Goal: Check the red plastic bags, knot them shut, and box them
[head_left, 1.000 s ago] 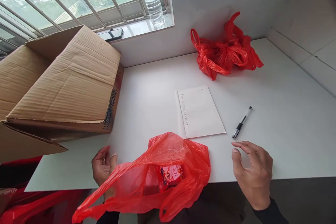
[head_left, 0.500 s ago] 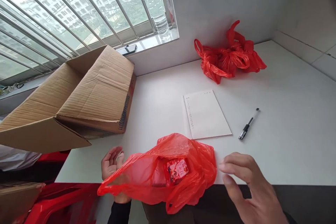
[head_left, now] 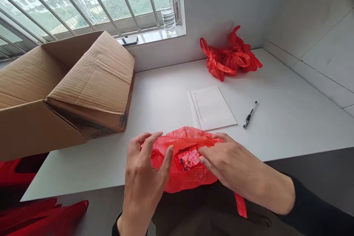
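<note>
A red plastic bag [head_left: 190,184] lies at the table's front edge with its mouth spread. Inside it shows a pink and red printed packet [head_left: 190,158]. My left hand [head_left: 146,166] is at the bag's left side, fingers and thumb apart and curved over the rim. My right hand [head_left: 229,156] comes over the right side of the bag, its fingers bent around the edge of the mouth. Its thumb and forefinger are close together beside the packet. A strip of the bag hangs below my right wrist.
An open cardboard box [head_left: 91,77] stands at the left. A white notepad [head_left: 214,108] and a black pen [head_left: 250,115] lie beyond the bag. Tied red bags [head_left: 226,59] rest by the wall. On the windowsill are a water bottle [head_left: 167,11] and a phone [head_left: 129,40].
My left hand has come from under the bag's left side to above its rim. My right hand has moved left onto the bag. The bag is gathered more compactly, and the view has shifted.
</note>
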Motion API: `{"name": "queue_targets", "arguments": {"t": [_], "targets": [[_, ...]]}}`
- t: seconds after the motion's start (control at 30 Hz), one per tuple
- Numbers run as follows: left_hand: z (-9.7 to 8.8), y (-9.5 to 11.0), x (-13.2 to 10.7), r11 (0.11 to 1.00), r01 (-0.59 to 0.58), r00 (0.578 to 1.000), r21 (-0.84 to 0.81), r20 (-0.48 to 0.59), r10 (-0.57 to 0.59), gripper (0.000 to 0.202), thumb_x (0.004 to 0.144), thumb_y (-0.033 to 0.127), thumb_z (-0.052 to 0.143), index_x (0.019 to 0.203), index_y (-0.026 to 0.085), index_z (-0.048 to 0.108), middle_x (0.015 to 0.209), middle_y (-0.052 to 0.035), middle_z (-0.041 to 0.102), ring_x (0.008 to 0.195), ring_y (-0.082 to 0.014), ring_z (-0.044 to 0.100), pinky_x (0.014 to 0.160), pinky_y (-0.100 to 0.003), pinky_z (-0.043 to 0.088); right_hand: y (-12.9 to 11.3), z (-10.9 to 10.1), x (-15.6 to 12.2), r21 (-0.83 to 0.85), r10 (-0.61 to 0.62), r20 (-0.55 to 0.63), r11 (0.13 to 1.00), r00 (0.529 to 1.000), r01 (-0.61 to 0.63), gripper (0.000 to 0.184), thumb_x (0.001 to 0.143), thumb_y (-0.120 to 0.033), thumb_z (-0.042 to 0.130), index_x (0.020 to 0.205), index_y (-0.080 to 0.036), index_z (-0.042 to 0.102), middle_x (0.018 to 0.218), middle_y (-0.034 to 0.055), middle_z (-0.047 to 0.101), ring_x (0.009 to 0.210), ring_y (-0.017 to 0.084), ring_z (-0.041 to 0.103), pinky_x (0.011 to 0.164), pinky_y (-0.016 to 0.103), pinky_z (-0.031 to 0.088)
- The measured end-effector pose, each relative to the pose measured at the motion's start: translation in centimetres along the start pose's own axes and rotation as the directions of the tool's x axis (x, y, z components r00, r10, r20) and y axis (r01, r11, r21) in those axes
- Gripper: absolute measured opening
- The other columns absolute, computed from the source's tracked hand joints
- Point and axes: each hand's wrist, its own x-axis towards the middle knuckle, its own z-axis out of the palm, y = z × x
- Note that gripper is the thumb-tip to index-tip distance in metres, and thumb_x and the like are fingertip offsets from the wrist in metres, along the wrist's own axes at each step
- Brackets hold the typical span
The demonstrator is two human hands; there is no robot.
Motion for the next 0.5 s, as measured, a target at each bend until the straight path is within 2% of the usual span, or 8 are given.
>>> {"name": "queue_targets", "arguments": {"t": [0.07, 0.13, 0.17, 0.23, 0.33, 0.43, 0.5], "targets": [[-0.2, -0.5, 0.0, 0.999, 0.037, 0.995, -0.011, 0.097, -0.035, 0.039, 0.090, 0.039, 0.072, 0.126, 0.026, 0.067, 0.119, -0.0081, 0.063, 0.107, -0.0281, 0.065, 0.084, -0.041, 0.052, 0.3, -0.4, -0.4, -0.067, 0.058, 0.049, 0.996, 0.997, -0.054, 0.030, 0.102, -0.011, 0.041, 0.079, -0.022, 0.056, 0.058, -0.0060, 0.048, 0.048, 0.014, 0.039, 0.087, 0.039, 0.042], [-0.6, -0.6, 0.0, 0.997, 0.053, 0.985, -0.047, 0.165, -0.045, 0.021, 0.093, 0.037, 0.068, 0.111, 0.026, 0.070, 0.103, -0.0030, 0.068, 0.094, -0.0243, 0.067, 0.079, -0.038, 0.051, 0.2, -1.0, -0.6, -0.117, 0.102, 0.062, 0.989, 0.993, -0.095, 0.022, 0.100, -0.012, 0.045, 0.085, -0.022, 0.058, 0.057, -0.0068, 0.046, 0.047, 0.014, 0.038, 0.084, 0.039, 0.041], [-0.8, -0.5, 0.1, 0.996, 0.060, 0.985, -0.071, 0.164, -0.047, 0.013, 0.095, 0.036, 0.066, 0.102, 0.026, 0.070, 0.094, -0.0006, 0.069, 0.087, -0.0215, 0.067, 0.078, -0.036, 0.050, 0.0, -1.2, -0.5, -0.147, 0.125, 0.054, 0.982, 0.991, -0.116, 0.019, 0.099, -0.011, 0.047, 0.089, -0.022, 0.059, 0.057, -0.0069, 0.046, 0.047, 0.014, 0.038, 0.083, 0.040, 0.041], [-1.2, -0.1, 0.3, 0.989, 0.075, 0.994, -0.128, 0.090, -0.063, 0.010, 0.096, 0.034, 0.065, 0.092, 0.025, 0.068, 0.086, 0.0021, 0.068, 0.077, -0.0167, 0.065, 0.073, -0.032, 0.050, -1.0, -1.3, -0.1, -0.203, 0.157, 0.012, 0.967, 0.988, -0.151, 0.019, 0.094, -0.005, 0.049, 0.092, -0.021, 0.059, 0.061, -0.0050, 0.048, 0.052, 0.016, 0.042, 0.082, 0.041, 0.042], [-1.6, 0.8, 0.5, 0.957, 0.095, 0.990, -0.273, -0.073, -0.119, 0.009, 0.095, 0.034, 0.068, 0.094, 0.025, 0.066, 0.088, 0.0035, 0.069, 0.075, -0.0127, 0.065, 0.073, -0.027, 0.051, -3.0, -0.6, 1.3, -0.155, 0.133, -0.005, 0.979, 0.991, -0.132, 0.029, 0.083, 0.004, 0.049, 0.095, -0.020, 0.060, 0.076, 0.0006, 0.057, 0.069, 0.021, 0.054, 0.076, 0.037, 0.043], [-1.7, 1.8, 0.4, 0.921, 0.102, 0.971, -0.375, -0.163, -0.174, 0.009, 0.096, 0.033, 0.066, 0.096, 0.025, 0.062, 0.089, 0.0042, 0.066, 0.073, -0.0093, 0.063, 0.071, -0.021, 0.052, -3.8, 0.8, 3.3, -0.015, 0.117, 0.129, 0.993, 0.985, -0.116, 0.037, 0.081, 0.004, 0.051, 0.109, -0.019, 0.060, 0.089, 0.0041, 0.065, 0.076, 0.022, 0.061, 0.064, 0.033, 0.042], [-1.7, 2.3, 0.1, 0.893, 0.133, 0.961, -0.430, -0.165, -0.223, 0.011, 0.098, 0.035, 0.064, 0.096, 0.025, 0.060, 0.086, 0.0043, 0.061, 0.069, -0.0081, 0.059, 0.064, -0.018, 0.051, -3.3, 1.6, 4.7, 0.009, 0.150, 0.206, 0.988, 0.967, -0.155, 0.034, 0.085, 0.001, 0.052, 0.113, -0.016, 0.060, 0.086, 0.0055, 0.067, 0.072, 0.022, 0.062, 0.060, 0.032, 0.039]]}}
